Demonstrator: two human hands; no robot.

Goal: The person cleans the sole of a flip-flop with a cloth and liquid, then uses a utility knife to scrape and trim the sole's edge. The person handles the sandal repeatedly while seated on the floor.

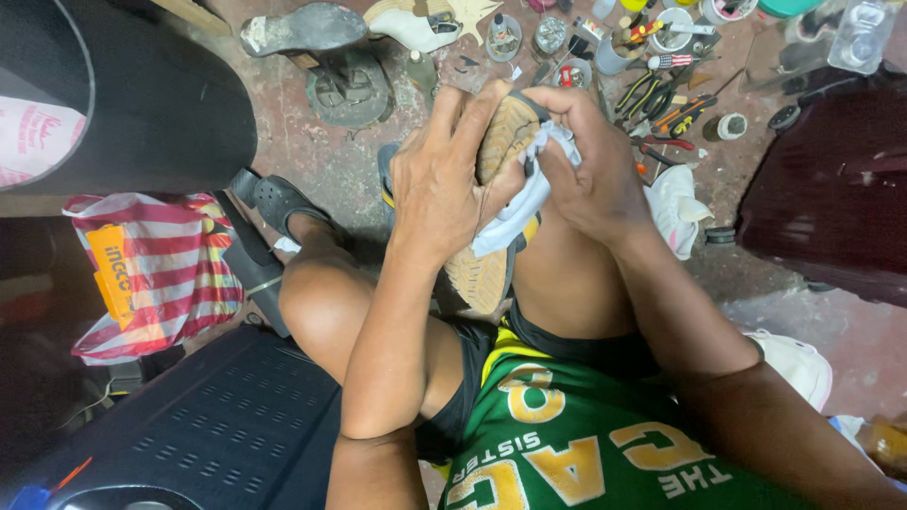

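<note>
Hands (515,179) gripping rubber-soled shoe (496,189) (worn)

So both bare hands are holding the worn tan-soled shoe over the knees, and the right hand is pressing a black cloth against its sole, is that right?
Not quite: the head view shows the cloth is white, not black. The right hand presses it against the worn tan-soled shoe, which the left hand also grips over the knees.

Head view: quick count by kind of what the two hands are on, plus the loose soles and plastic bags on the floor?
Shoe, sole up, gripped by the left hand: 1
White cloth pressed on it by the right hand: 1
Loose soles at top: 2
Striped plastic bag: 1
Total: 5
</note>
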